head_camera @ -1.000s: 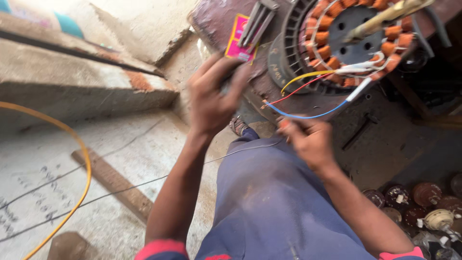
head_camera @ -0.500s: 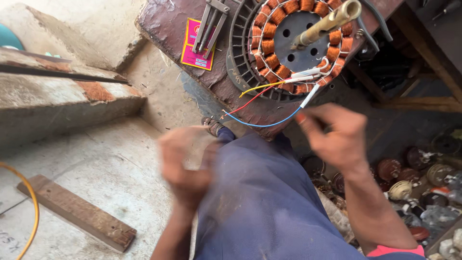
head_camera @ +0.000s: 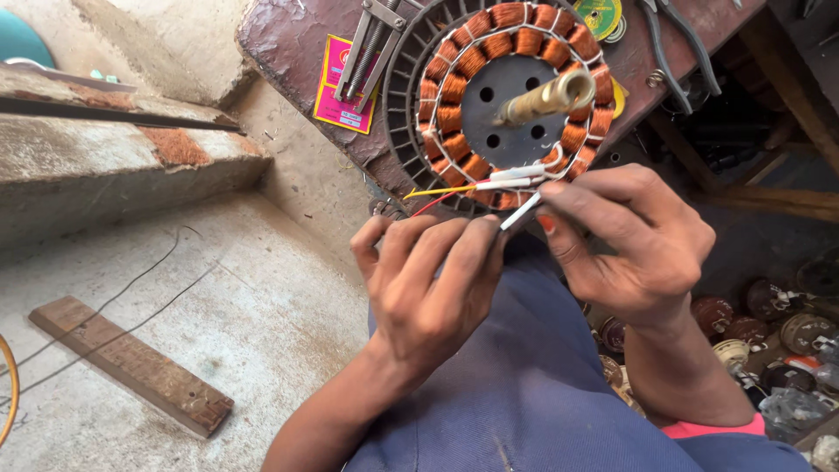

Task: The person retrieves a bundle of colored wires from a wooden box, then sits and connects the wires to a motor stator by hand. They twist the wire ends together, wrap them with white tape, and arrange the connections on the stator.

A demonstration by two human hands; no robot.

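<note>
A round fan stator (head_camera: 507, 96) with copper-coloured windings and a brass shaft lies on a dark worn bench (head_camera: 288, 44). Yellow, red and white-sleeved wires (head_camera: 489, 185) come off its lower edge. My right hand (head_camera: 634, 245) pinches a white-sleeved wire end just below the stator. My left hand (head_camera: 428, 280) is raised beside it, fingers curled, its fingertips meeting the same wire end. Both hands hover over my lap in blue cloth.
A metal puller tool (head_camera: 371, 44) rests on a pink card (head_camera: 345, 83) left of the stator; pliers (head_camera: 682, 44) lie at its right. A wooden plank (head_camera: 131, 363) and thin wires lie on the concrete floor. Several old motor parts (head_camera: 769, 332) are heaped at right.
My left hand came down from the pink card near the puller, swung low, then rose to join my right hand at the wire end. The view moved closer to the stator.
</note>
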